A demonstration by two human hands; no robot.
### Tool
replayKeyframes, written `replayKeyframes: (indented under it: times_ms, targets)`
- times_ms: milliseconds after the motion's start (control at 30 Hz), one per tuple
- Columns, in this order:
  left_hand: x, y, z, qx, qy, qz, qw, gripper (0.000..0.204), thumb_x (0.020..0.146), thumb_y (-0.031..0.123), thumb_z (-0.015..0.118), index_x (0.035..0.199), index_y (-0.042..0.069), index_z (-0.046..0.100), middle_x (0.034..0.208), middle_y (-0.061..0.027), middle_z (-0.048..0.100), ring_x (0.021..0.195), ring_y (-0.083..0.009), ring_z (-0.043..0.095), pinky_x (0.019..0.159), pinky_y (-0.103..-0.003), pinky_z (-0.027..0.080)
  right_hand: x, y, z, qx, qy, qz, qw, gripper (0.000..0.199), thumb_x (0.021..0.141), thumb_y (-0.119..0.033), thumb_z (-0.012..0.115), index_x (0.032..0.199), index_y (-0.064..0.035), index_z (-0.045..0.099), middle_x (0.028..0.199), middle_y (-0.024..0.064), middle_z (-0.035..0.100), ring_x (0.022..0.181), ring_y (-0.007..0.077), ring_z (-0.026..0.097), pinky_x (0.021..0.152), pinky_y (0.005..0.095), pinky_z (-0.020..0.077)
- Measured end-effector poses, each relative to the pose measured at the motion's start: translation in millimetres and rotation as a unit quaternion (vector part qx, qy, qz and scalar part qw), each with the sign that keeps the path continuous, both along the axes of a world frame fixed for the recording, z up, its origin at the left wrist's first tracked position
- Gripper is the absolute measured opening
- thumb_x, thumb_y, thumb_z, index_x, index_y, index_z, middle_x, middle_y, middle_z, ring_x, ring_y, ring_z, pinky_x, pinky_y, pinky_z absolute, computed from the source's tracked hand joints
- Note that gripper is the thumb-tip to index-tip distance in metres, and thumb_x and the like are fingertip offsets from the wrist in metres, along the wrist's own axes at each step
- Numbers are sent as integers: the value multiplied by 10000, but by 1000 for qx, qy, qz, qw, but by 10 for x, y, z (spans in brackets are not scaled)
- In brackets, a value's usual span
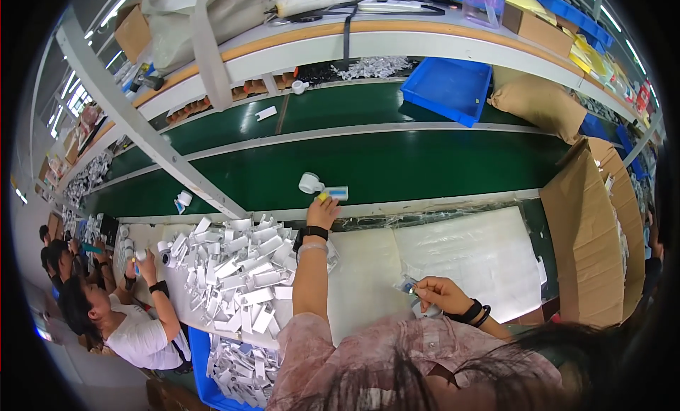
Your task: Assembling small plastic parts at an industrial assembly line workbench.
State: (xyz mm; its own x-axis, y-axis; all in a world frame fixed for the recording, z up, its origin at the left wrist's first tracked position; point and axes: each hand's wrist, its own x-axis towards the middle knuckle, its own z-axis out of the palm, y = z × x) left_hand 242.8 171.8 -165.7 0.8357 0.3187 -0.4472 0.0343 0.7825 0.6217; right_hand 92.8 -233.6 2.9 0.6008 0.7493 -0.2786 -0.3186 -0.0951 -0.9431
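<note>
My left hand (323,215) reaches out over the green conveyor belt (397,171). Its fingers close around the near end of a small white rectangular part (336,193) with a blue strip and a yellow bit. Touching or almost touching that part is a round white cup-shaped piece (309,183). Nearer to me, my right hand (442,295) pinches a small clear and bluish piece (409,286) whose kind I cannot make out. Under those fingers sits a white part (425,310), partly hidden. Beside my left forearm lies a heap of white plastic parts (241,269).
A blue bin (200,361) of white parts stands below the bench edge. Foam sheeting (467,259) covers the bench; a cardboard box (588,234) borders its right. A slanted metal post (142,134) crosses the left. Beyond are a blue tray (450,88) and shelf. A co-worker (134,319) works at left.
</note>
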Motion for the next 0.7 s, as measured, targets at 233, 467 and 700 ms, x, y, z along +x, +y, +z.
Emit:
replayKeyframes:
  times_ms: [233, 467, 700]
  targets:
    - [-821, -1065, 1100, 325, -163, -344, 866, 522, 892, 222, 606, 1354, 66, 419, 1341, -79, 479, 1238, -219, 479, 1023, -436, 397, 102, -92, -29, 18, -12, -40, 999, 207, 958, -119, 535, 1130, -7, 562, 854, 4, 607, 716, 65, 577, 657, 245, 491]
    - [-1735, -1849, 1522, 315, -288, -470, 773, 651, 836, 82, 650, 1412, 45, 348, 1384, -93, 448, 1286, -203, 411, 1078, -339, 302, 157, -68, 119, 44, 8, 25, 999, 221, 941, -79, 549, 1148, -4, 564, 849, 10, 627, 723, 63, 578, 666, 219, 467]
    - [-1991, -1925, 1548, 203, -148, -424, 870, 469, 907, 59, 554, 1342, 0, 392, 1114, -67, 603, 968, -136, 583, 859, -269, 459, 74, -162, 299, -27, -69, 46, 996, 172, 911, -69, 580, 1077, -33, 608, 765, 5, 617, 694, 66, 570, 653, 232, 450]
